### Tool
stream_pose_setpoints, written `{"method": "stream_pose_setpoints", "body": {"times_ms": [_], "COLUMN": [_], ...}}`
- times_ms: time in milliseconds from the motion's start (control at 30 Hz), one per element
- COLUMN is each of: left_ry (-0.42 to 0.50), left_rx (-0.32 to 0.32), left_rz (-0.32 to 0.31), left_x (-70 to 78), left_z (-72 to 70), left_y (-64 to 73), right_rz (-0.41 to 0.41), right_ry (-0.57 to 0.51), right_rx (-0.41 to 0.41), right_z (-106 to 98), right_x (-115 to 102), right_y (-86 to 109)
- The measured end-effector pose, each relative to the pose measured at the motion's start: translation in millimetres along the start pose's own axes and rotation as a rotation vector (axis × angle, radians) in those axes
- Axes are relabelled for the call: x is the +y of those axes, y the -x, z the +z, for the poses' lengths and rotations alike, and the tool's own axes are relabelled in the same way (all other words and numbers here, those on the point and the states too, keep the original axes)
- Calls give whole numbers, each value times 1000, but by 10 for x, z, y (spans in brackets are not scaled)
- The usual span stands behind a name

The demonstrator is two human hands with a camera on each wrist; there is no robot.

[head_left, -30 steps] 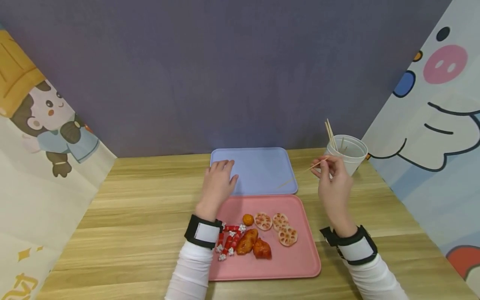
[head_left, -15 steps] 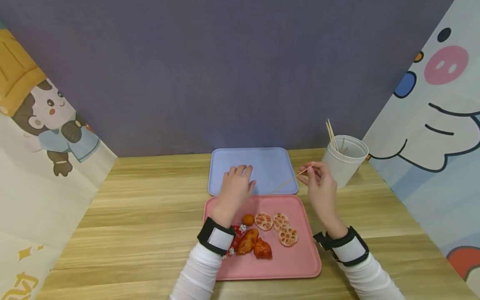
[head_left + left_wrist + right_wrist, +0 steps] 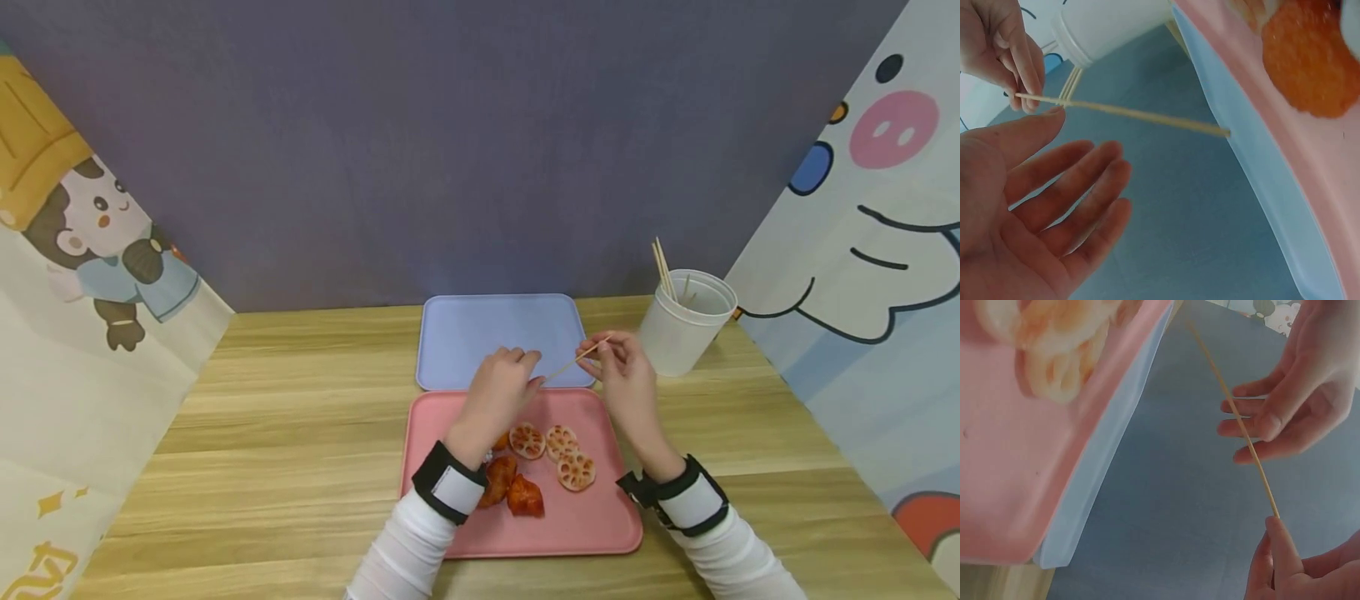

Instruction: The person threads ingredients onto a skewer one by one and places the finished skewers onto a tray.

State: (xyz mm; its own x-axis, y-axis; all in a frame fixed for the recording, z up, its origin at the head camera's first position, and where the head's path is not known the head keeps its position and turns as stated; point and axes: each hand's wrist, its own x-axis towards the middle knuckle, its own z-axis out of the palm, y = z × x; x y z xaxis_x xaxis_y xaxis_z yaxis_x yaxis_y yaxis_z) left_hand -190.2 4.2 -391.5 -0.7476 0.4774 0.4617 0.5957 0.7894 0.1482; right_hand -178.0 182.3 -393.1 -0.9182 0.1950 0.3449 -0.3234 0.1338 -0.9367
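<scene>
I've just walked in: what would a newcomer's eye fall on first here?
Probably the pink tray, low in the middle of the head view, with pale, holed slices on it. Just above in that view, a thin stick is in the grip of the right hand, near the left hand. At the left edge, a yellow-hatted cartoon figure also stands out.

Spreads out as a wood-grain table (image 3: 300, 417) — bears a blue tray (image 3: 465, 333), a pink tray (image 3: 592, 525) just in front, a white cup (image 3: 671, 337) at right.
</scene>
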Motion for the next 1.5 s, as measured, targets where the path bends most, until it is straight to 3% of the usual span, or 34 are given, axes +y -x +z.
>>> {"method": "stream_pose_setpoints", "body": {"times_ms": [167, 333, 633, 867, 1000, 1200, 1367, 1500], "left_ry": [-3, -27, 11, 245, 379, 578, 673, 763], "left_rx": [-39, -36, -59, -42, 12, 90, 116, 121], "left_rz": [15, 5, -17, -76, -135, -244, -282, -298], "left_x": [49, 79, 61, 9, -15, -26, -30, -24], "left_z": [20, 31, 36, 14, -6, -6, 22, 35], "left_y": [15, 19, 28, 20, 18, 14, 16, 4], "right_rz": [30, 48, 13, -22, -32, -53, -72, -56], "right_ry": [-35, -68, -51, 19, 53, 211, 278, 317], "right_rx": [3, -5, -30, -78, -91, -109, -101, -128], "right_z": [33, 60, 75, 15, -28, -119, -204, -247], "right_x": [7, 20, 50, 13, -38, -13, 113, 42], "right_y": [10, 16, 26, 20, 28, 70, 105, 146]}}
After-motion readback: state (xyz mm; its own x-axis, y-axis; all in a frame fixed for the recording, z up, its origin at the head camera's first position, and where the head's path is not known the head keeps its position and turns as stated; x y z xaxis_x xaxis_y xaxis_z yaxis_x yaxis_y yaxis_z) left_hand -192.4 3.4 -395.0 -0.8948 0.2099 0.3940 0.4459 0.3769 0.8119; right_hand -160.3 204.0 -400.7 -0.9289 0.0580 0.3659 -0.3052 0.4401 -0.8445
